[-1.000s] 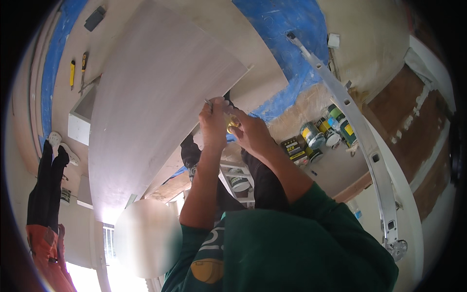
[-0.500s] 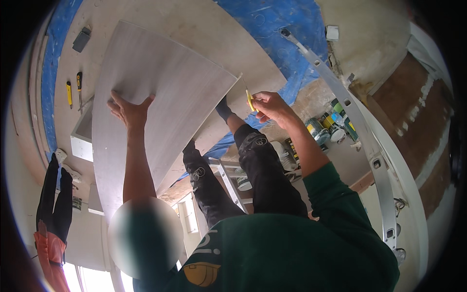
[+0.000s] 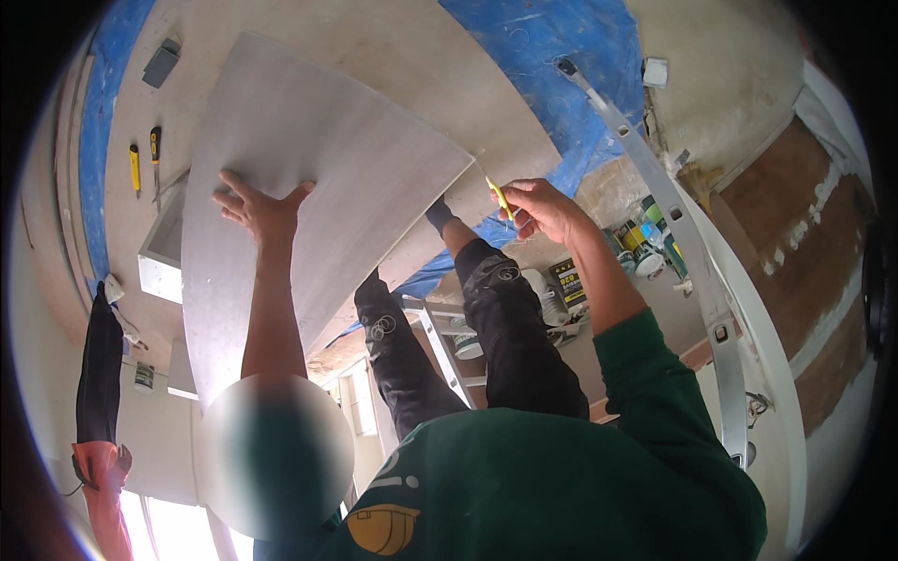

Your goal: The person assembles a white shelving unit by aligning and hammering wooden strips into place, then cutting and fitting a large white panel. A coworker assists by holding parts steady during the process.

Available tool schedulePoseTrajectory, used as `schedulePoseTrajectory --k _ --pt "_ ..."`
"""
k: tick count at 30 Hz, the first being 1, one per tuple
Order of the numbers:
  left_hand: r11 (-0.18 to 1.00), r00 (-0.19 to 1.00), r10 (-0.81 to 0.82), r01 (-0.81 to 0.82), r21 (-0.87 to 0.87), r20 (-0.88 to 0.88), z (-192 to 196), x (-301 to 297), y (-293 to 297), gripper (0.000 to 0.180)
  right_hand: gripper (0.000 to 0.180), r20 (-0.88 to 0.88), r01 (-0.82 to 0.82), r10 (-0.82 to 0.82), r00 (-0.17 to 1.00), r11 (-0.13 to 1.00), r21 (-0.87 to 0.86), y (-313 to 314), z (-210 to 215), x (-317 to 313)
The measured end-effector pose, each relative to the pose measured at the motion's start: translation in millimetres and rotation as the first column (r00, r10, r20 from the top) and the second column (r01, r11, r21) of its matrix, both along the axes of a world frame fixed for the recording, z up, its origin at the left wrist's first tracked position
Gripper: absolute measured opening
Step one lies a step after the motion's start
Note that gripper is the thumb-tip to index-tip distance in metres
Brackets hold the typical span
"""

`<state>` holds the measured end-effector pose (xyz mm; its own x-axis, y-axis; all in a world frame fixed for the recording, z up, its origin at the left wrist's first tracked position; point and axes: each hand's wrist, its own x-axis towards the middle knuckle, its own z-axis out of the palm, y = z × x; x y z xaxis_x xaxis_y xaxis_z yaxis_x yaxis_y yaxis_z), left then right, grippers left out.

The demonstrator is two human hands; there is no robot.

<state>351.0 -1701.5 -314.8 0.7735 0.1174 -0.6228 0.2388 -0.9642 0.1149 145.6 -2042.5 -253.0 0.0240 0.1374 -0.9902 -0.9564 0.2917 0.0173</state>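
Note:
My left hand (image 3: 262, 206) lies on a large grey wood-grain panel (image 3: 327, 131), fingers and thumb spread. My right hand (image 3: 547, 210) is raised just off the panel's right corner, its fingers closed round a slim yellow utility knife (image 3: 501, 198). The knife's thin tip points up toward that corner; whether it touches the edge is too fine to tell. Left of the panel, a second yellow utility knife (image 3: 135, 170) and a black-and-yellow screwdriver (image 3: 155, 150) lie side by side on the pale work surface (image 3: 201, 56).
A dark grey block (image 3: 161, 64) lies at the far left. Blue sheeting (image 3: 561, 47) runs past the work surface. An aluminium ladder (image 3: 669, 201) stands at the right, near several tubs and cans (image 3: 645, 248). Another person (image 3: 98, 463) is at the lower left edge.
The view has shifted slightly, and my right hand with the knife appears a little farther right. My left hand keeps its place on the panel. The other person's legs and arm have changed position.

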Motion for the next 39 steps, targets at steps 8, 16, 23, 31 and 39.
schedulePoseTrajectory --k 8,16,23,31,39 --pt "0.999 0.999 0.038 -0.037 0.023 -0.036 2 2 -3 0.144 0.034 -0.055 -0.126 0.125 0.991 0.992 -0.008 1 -13 24" --pt "0.997 0.996 0.071 -0.07 0.024 -0.055 4 4 -6 0.145 0.034 -0.093 -0.217 0.219 0.971 0.976 0.03 -5 -18 37" --pt "0.995 0.993 0.09 -0.087 0.038 -0.077 4 5 -6 0.145 0.03 -0.04 -0.203 0.202 0.979 0.979 -0.023 -6 -15 42" --pt "0.997 0.996 0.074 -0.074 0.006 -0.053 3 2 -5 0.145 0.022 -0.017 -0.245 0.245 0.969 0.968 -0.053 -3 -18 46" --pt "0.999 0.997 0.048 -0.049 -0.022 -0.055 -5 -1 5 0.147 0.032 -0.038 -0.207 0.206 0.978 0.978 -0.008 -7 -16 45"
